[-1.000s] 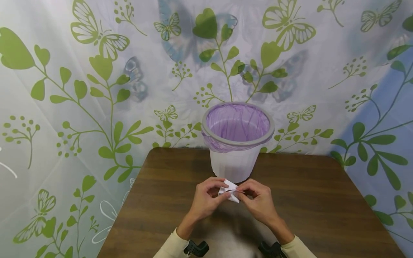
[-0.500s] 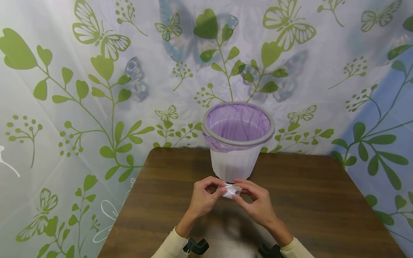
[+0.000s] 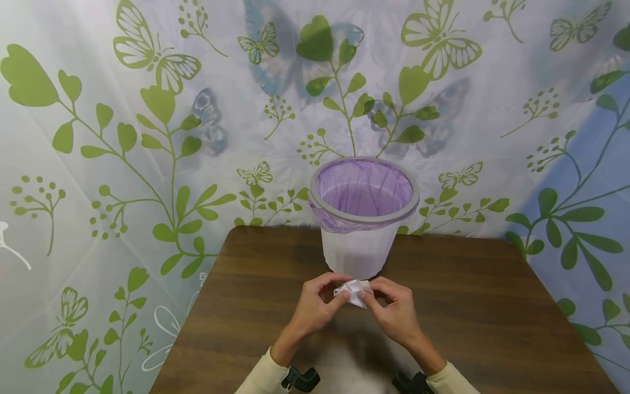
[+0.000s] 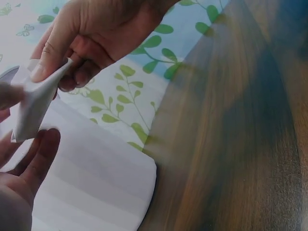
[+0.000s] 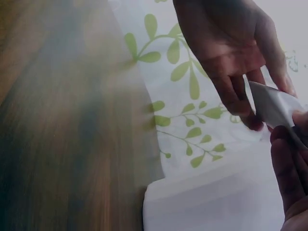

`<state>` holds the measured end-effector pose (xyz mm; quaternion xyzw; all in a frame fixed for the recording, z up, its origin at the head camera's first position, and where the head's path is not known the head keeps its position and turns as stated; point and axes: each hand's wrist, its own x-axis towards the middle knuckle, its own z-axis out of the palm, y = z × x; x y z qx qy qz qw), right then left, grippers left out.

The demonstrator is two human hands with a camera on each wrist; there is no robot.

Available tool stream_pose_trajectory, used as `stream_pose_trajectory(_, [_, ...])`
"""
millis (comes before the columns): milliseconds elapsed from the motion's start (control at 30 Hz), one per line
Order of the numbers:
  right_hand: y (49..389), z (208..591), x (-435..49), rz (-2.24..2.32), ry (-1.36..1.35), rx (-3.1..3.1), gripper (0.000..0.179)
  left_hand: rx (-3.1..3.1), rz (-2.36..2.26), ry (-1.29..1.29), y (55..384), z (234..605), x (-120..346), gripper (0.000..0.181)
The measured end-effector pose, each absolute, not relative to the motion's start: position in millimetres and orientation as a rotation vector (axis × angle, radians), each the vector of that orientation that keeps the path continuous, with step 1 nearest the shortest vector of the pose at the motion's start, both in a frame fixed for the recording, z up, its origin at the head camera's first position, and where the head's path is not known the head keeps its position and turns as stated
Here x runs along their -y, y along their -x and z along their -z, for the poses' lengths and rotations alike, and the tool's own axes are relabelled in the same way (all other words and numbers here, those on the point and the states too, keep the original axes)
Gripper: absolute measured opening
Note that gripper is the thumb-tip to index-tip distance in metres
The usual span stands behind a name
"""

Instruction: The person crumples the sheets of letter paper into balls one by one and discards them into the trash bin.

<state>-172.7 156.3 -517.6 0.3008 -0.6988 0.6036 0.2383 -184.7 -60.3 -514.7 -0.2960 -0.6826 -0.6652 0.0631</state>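
A small folded piece of white paper [image 3: 355, 288] is held between both hands over the table, just in front of the bin. My left hand [image 3: 314, 307] pinches its left side, thumb on the near face and fingers behind. The right hand [image 3: 397, 313] pinches the other side the same way. In the left wrist view the paper [image 4: 34, 107] looks flattened with a creased edge. Fingers cover part of the paper [image 5: 273, 105] in the right wrist view. The white waste bin [image 3: 355, 251] stands upright right behind the hands.
A purple bag [image 3: 366, 191] lines the bin and folds over under its grey rim [image 3: 413, 202]. The brown wooden table [image 3: 472, 295] reaches back to a hanging cloth [image 3: 275, 71] printed with green leaves and butterflies. Dark wrist mounts [image 3: 301, 378] sit at both cuffs.
The paper has turned and been refolded between the fingers, its shape changing from frame to frame. Both thumbs now press its near face. The bin has stayed in place.
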Motion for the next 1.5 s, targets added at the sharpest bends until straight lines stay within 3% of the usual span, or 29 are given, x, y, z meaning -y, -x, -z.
stream_pose_trajectory(133, [170, 516, -158, -1.622, -0.710, 1.999, 0.025, 2.025, 1.978, 0.982, 184, 519, 60, 0.036])
stream_pose_trajectory(400, [169, 517, -157, -1.648, -0.693, 2.034, 0.027, 1.952, 1.924, 0.924, 185, 516, 60, 0.027])
stream_pose_trajectory(800, [170, 518, -156, -1.654, -0.991, 1.894, 0.064, 1.977, 2.101, 0.693, 185, 513, 57, 0.006])
stream_pose_trajectory(1100, [172, 522, -152, -1.689, -0.874, 1.797, 0.036, 2.140, 2.154, 0.726, 182, 509, 55, 0.014])
stream_pose_trajectory(1367, [176, 524, -156, -1.690, -0.862, 1.802, 0.039, 2.284, 1.838, 0.869, 186, 507, 58, 0.020])
stream_pose_trajectory(1500, [173, 522, -156, -1.715, -0.729, 1.936, 0.033, 2.253, 1.760, 0.883, 188, 508, 59, 0.012])
